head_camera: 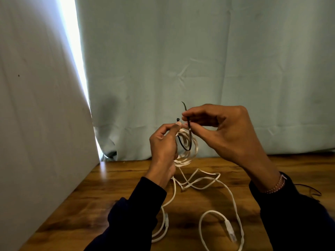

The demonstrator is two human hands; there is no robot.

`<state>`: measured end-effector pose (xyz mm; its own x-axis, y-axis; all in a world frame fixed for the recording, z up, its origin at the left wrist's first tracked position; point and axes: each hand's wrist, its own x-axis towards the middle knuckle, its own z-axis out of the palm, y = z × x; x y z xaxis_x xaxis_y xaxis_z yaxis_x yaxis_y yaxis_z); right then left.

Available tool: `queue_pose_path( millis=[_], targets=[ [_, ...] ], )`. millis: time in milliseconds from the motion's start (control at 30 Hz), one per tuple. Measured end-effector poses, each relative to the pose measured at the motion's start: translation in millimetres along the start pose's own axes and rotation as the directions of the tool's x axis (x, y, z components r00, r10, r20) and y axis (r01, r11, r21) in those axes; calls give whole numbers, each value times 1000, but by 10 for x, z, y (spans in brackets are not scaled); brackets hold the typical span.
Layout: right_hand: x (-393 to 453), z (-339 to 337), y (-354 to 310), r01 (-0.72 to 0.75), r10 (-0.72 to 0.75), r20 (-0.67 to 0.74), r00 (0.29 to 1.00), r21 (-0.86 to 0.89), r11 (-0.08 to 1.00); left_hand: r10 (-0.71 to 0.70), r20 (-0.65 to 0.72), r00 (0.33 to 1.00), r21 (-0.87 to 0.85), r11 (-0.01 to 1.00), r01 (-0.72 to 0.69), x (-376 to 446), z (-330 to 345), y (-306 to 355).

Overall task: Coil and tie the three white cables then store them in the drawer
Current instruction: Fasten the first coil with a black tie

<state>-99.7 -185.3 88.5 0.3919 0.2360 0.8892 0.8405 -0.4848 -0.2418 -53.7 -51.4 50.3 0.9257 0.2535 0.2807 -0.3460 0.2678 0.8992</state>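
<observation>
I am tying the first coil (188, 149): my left hand (164, 145) grips coil and tie head, my right hand (223, 131) pinches the black tie (189, 132); next, thread its tail.

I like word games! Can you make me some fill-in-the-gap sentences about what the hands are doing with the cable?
1. The right hand pinches a thin ____ tie.
2. The left hand holds a coil of ____ cable.
3. The loose cable lies on a ____ table.
4. Behind the hands hangs a pale ____.

Missing words: black; white; wooden; curtain
</observation>
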Motion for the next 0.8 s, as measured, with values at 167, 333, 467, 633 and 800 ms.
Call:
queue_pose_path(
  millis=[167,333,467,633,800],
  targets=[
    [26,26,165,208,-233,-82,969,-241,948,-7,14,1000,-28,1000,8,-50,18,98],
    [-6,67,215,285,-292,8,956,-252,925,56,20,998,-25,998,-55,-106,11,181],
    [0,75,194,289,-292,25,956,-253,923,76,14,997,-15,997,-76,-133,6,214],
    [-3,66,201,286,-292,17,956,-273,919,85,18,996,-18,996,-85,-141,16,219],
    [-5,63,202,292,-295,34,955,-271,917,77,24,997,-18,997,-77,-140,13,209]
  ],
)
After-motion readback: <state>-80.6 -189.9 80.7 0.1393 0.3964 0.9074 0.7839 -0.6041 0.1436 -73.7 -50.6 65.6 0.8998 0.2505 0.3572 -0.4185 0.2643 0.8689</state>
